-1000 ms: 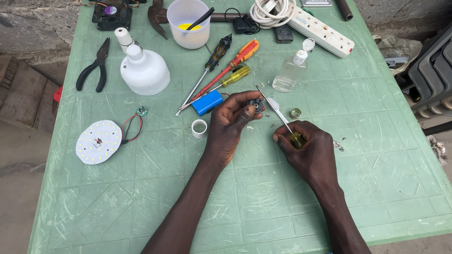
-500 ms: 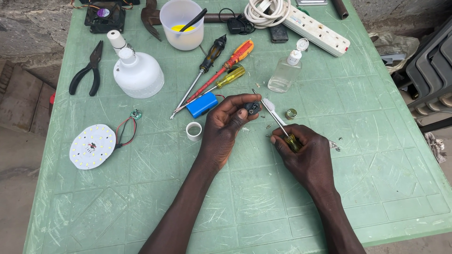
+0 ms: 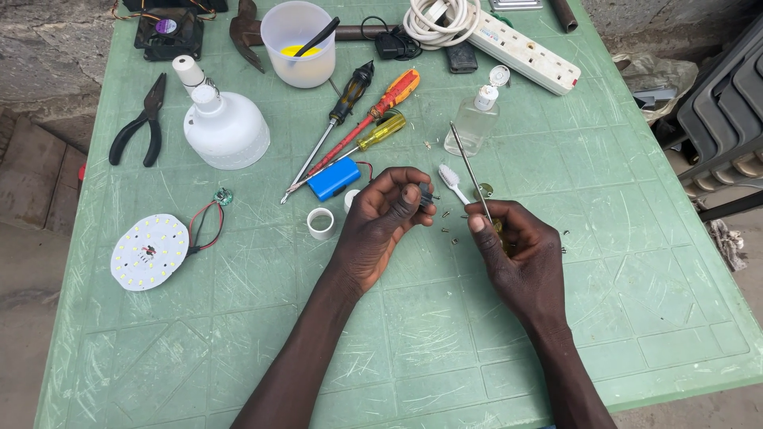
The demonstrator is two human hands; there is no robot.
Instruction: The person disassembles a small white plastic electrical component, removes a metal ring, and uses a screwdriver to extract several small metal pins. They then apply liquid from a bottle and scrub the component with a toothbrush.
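My left hand (image 3: 381, 222) pinches a small dark electronic part (image 3: 426, 194) between thumb and fingers above the green table (image 3: 413, 349). My right hand (image 3: 520, 254) grips a thin screwdriver (image 3: 469, 171) by its yellowish handle, the metal shaft pointing up and away toward the far side. A white toothbrush (image 3: 454, 183) lies between the two hands. A few tiny screws (image 3: 447, 222) are scattered on the table between them. A blue battery pack (image 3: 334, 179) and a white ring (image 3: 320, 223) lie just left of my left hand.
A white bulb housing (image 3: 226, 127), black pliers (image 3: 137, 127) and a round LED board (image 3: 149, 252) with wires lie at left. Three screwdrivers (image 3: 358, 127), a plastic cup (image 3: 298, 36), a clear bottle (image 3: 473, 119) and a power strip (image 3: 520, 52) sit at the back. Dark chairs (image 3: 723, 103) stand right.
The screwdriver in my right hand has tilted more upright and away from the left hand. My left hand has stayed in place with the small part.
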